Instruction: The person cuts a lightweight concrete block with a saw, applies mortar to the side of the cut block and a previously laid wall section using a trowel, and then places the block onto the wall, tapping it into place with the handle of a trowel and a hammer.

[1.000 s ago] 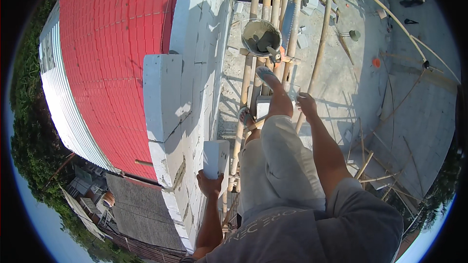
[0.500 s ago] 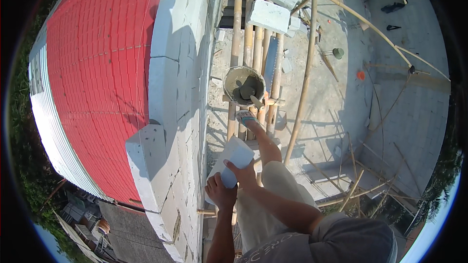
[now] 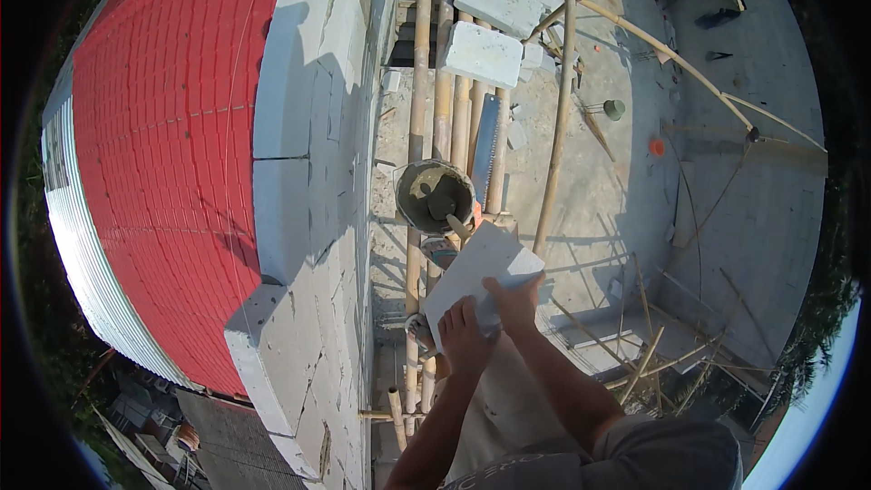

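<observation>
A white aerated concrete block (image 3: 481,263) is held over my legs by both hands. My left hand (image 3: 467,340) grips its lower left part, fingers bent over its face. My right hand (image 3: 517,304) grips its lower right, thumb on the face. Just beyond it, a bucket (image 3: 408,200) of grey mortar, with a tool handle sticking out, stands on the bamboo planking (image 3: 417,118); my sandalled feet are partly hidden behind the block. A blue-bladed saw (image 3: 484,141) lies on the poles. To the left runs the white block wall (image 3: 313,218).
Two white blocks (image 3: 483,54) lie on the scaffold ahead, with broken pieces beside them. Bamboo poles (image 3: 553,191) cross the right side above a concrete floor (image 3: 603,200) with an orange container (image 3: 656,146). A red tiled roof (image 3: 163,172) lies beyond the wall at left.
The block has risen from beside the wall and swung rightward over my legs. My right hand, earlier off it, has taken hold alongside my left. The view has also shifted.
</observation>
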